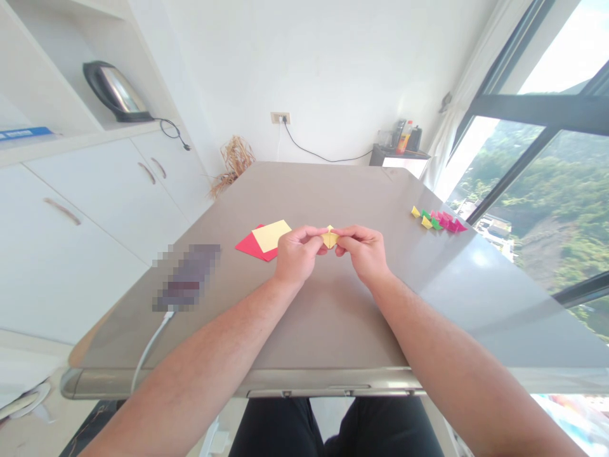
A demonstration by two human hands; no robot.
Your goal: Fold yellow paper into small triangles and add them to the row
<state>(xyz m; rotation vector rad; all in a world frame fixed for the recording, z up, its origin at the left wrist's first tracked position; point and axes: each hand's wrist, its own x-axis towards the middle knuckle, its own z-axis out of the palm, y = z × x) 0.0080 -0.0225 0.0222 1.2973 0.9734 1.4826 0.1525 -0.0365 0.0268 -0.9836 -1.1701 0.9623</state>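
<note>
Between my two hands a small folded yellow paper boat [330,239] is held above the table [328,311]. My left hand [297,252] pinches its left end with thumb and fingers, and my right hand [365,249] pinches the right end the same way. A point of paper sticks up in its middle. Just left of my left hand lie a yellow paper sheet [270,236] and, partly under it, red paper [251,246]. Farther off at the right stand several small folded paper boats [442,221] in yellow, green and pink.
A phone-like blurred object [190,276] with a white cable [151,343] lies on the table's left side. Beyond the table's far right corner stands a small cabinet [397,158] with bottles. A kettle [118,95] sits on the left shelf, and windows [514,158] line the right.
</note>
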